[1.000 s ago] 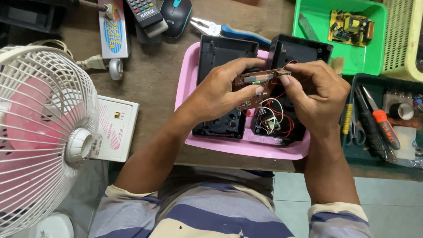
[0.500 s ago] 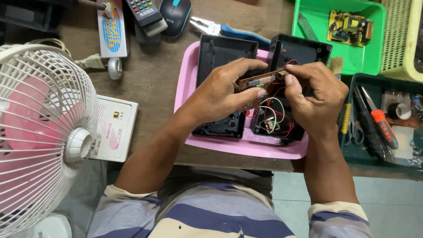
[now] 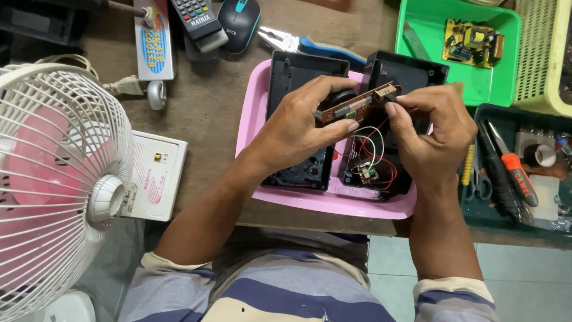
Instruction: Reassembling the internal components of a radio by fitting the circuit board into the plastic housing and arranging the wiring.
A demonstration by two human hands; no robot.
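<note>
Both hands are holding a narrow brown circuit board point(image 3: 357, 105) in the air above the pink tray point(image 3: 250, 128). Left hand point(image 3: 304, 128) is pinching its left end, thumb under, fingers over. Right hand point(image 3: 432, 134) is pinching the right end at the small connector. Red and white wires point(image 3: 372, 149) are trailing down into the right black housing half point(image 3: 381, 173); left housing half point(image 3: 301, 77) is lying beside it, touching. Tray's near edge is sitting close to the surface point(image 3: 208, 101) edge. Tight on the right: dark tool tray point(image 3: 506, 173) is just beside the wrist. White fan point(image 3: 53, 185) is crowding the left.
</note>
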